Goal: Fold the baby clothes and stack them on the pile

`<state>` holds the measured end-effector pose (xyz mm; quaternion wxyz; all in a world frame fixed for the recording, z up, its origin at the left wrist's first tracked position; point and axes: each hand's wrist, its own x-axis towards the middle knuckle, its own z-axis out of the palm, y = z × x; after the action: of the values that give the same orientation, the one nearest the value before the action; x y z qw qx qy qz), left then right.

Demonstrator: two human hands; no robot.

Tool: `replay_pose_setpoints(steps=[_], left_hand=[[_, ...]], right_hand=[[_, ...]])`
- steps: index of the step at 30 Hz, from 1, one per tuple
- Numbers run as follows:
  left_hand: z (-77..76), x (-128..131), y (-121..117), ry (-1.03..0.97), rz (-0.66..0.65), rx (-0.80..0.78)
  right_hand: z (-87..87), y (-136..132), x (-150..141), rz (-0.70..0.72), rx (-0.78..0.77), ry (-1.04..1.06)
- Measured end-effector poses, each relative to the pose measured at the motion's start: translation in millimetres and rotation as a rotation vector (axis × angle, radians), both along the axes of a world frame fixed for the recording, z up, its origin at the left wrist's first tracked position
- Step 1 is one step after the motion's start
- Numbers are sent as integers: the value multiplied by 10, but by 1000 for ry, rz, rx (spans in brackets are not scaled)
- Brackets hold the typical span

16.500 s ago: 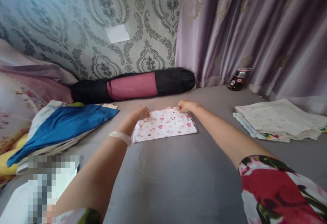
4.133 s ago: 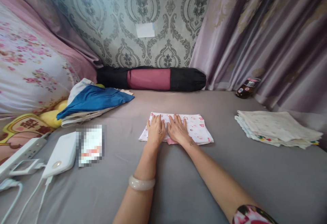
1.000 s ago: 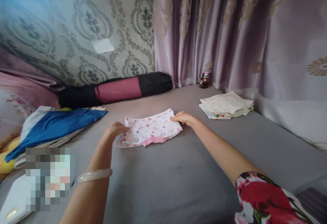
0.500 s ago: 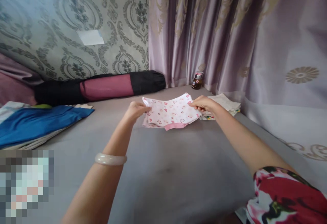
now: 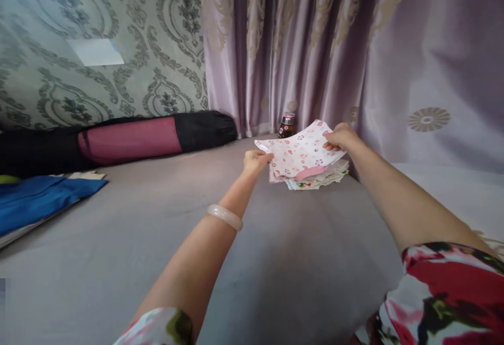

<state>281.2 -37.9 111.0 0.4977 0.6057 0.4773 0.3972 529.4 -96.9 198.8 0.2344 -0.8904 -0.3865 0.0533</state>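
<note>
A small folded white garment [image 5: 297, 153] with pink hearts and flowers and a pink trim is stretched between my two hands. My left hand [image 5: 255, 161] pinches its left corner. On the other side, my right hand [image 5: 340, 137] grips the right edge, held a little higher, so the cloth tilts. Under and just behind it is a stack of folded pale cloths [image 5: 318, 181], partly hidden by the garment. Whether the garment touches the stack I cannot tell.
A dark glass jar [image 5: 286, 124] with a silvery lid stands by the curtain [image 5: 244, 61]. A long black and maroon bag [image 5: 129, 140] lies along the wall. Blue clothing [image 5: 43, 198] is piled at the left on the grey bed surface [image 5: 157, 229].
Both hands have carried the garment rightward, from beside the stack of cloths to over it. The right side has risen. The view has turned to the right.
</note>
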Motion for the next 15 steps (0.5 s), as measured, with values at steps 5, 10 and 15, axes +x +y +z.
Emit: replay_pose_setpoints(steps=[5,10,15], left_hand=[[-79,465,-61,-117,-6,-113],[-119,764,-87,-175,-19,-198],[-176,855,-130,-198,-20,-276]], right_hand=[[51,6,283,-122,-108,-6],[-34,86,560,-183,-77,-99],[-169,104,735,-193,-134,-119]])
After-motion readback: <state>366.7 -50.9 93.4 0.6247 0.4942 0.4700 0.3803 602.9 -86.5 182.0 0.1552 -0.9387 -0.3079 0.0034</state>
